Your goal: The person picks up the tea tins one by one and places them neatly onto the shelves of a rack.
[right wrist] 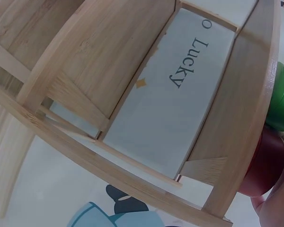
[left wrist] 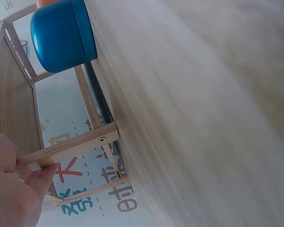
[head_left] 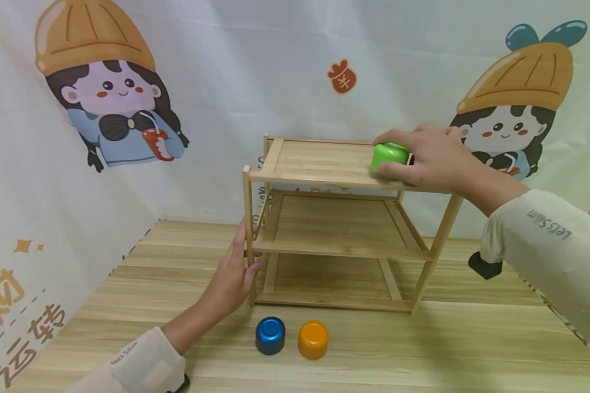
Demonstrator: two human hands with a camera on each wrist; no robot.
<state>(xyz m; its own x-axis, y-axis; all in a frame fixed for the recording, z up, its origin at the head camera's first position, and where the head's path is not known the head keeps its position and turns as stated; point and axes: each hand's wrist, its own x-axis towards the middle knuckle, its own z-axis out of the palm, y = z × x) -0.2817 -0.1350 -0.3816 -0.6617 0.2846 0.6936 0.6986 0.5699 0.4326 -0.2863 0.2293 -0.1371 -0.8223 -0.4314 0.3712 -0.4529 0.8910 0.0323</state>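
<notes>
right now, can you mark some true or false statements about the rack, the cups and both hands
1. The right hand grips a green plastic cup on the top shelf of the three-tier bamboo rack. True.
2. The left hand holds the blue round cup. False: it touches the rack's front left post; the blue cup stands alone on the wooden table.
3. The orange round cup stands beside the blue one, in front of the rack. True.
4. The middle shelf holds two cups. False: nothing shows on it.
5. A dark red cup shows beside the green one in the right wrist view. True.
</notes>
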